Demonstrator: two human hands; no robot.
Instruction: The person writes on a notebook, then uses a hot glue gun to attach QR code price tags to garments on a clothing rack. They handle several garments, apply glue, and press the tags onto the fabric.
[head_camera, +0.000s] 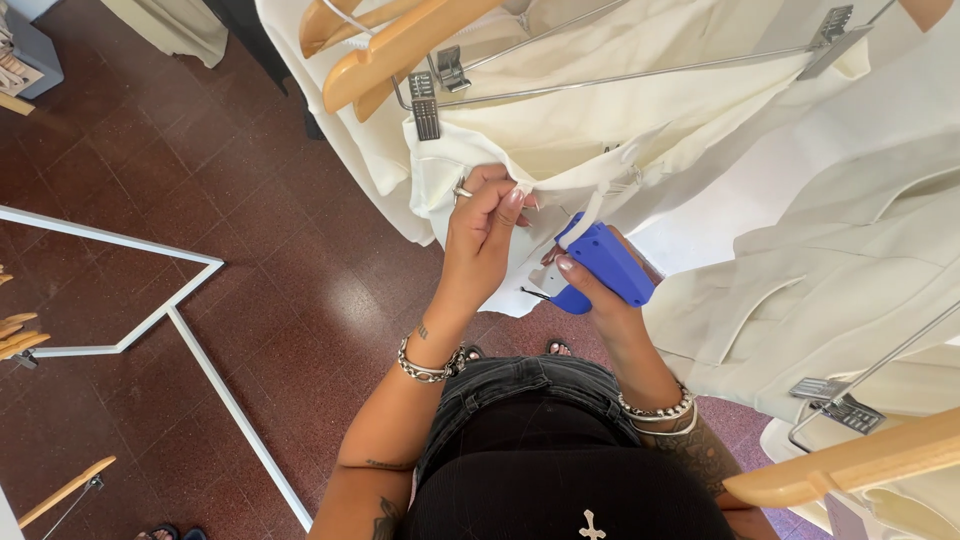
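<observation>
A blue tagging gun (603, 264) is sitting in the right hand (590, 285), its fingers wrapping closed round the body and its thin needle (534, 294) pointing left toward a small white tag (547, 277). The gun is hanging just below the lower edge of a cream garment (600, 110), near the middle of that edge. The left hand (483, 225) is pinching the hem of the same garment, thumb and fingers closing tight on the fabric just left of the gun; a ring is showing on one finger and a chain bracelet (430, 362) is circling the wrist. The garment is hanging from a clip hanger (610, 75) with a wooden top (400, 45), the metal clips gripping its upper edge at both corners. More cream clothing (850, 290) is hanging to the right on another wooden hanger (850, 462). Below, dark red floor tiles (150, 180) and a white metal rack frame (190, 330) are lying to the left.
</observation>
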